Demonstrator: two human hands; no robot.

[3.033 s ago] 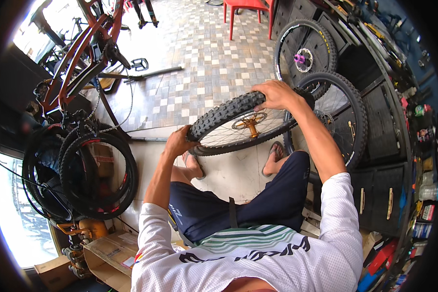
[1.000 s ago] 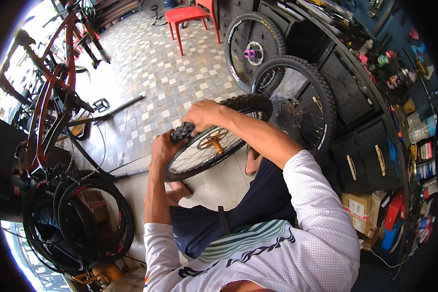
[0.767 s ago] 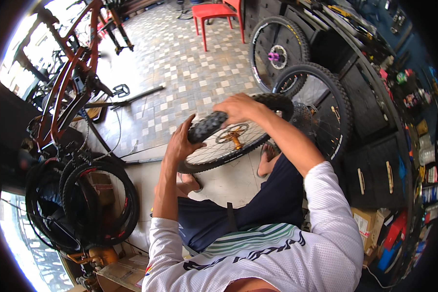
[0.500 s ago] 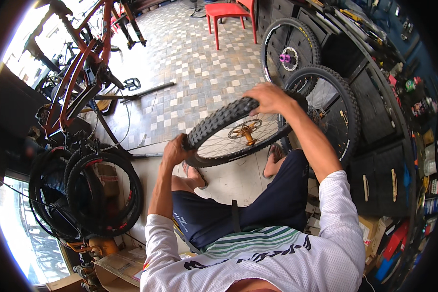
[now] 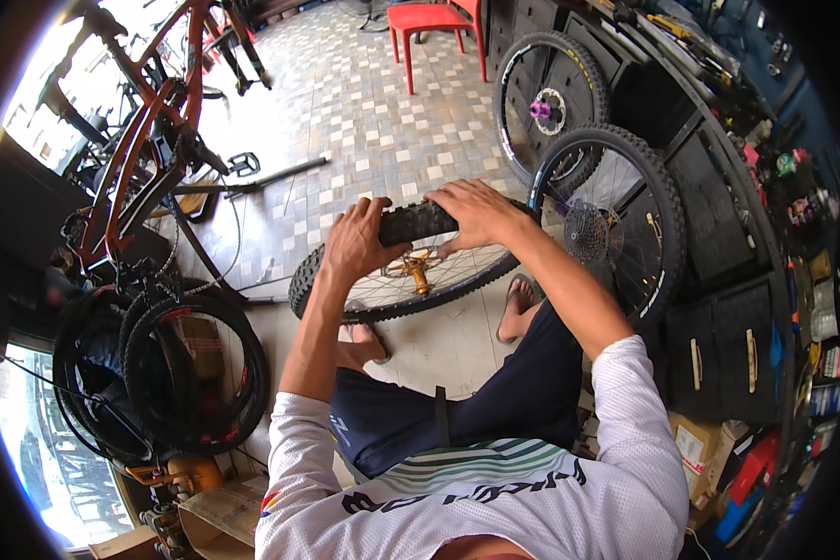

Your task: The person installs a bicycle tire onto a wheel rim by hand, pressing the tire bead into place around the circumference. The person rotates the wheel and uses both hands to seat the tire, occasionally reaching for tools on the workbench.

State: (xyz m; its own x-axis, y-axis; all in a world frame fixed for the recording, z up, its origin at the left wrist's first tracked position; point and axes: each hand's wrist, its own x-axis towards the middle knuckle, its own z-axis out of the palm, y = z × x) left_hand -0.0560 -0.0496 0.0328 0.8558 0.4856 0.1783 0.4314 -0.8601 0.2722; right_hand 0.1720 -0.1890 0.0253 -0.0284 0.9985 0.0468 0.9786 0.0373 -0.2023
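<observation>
1. Workpiece: a spoked bicycle wheel with a knobbly black rubber tyre and a gold metal hub. It lies tilted ahead of your navy fabric shorts; whether it touches the pale tiled floor cannot be told.
2. Left hand: your fingers curl over the far tread, thumb on the inner side, gripping the tyre.
3. Right hand: your fingers clasp the same tyre, thumb inward. A short stretch of tread shows between your 2 hands.
4. Done, as judged: the tyre surrounds the wheel along the visible arc, and the hub is in place.
5. Remaining, as judged: handling at the far edge is unfinished, since both hands bear on it. Whether the tyre is fully seated there cannot be told.
6. Nearby: 1 purple-hubbed black wheel and 1 black wheel with a grey metal cassette stand to your right.
</observation>
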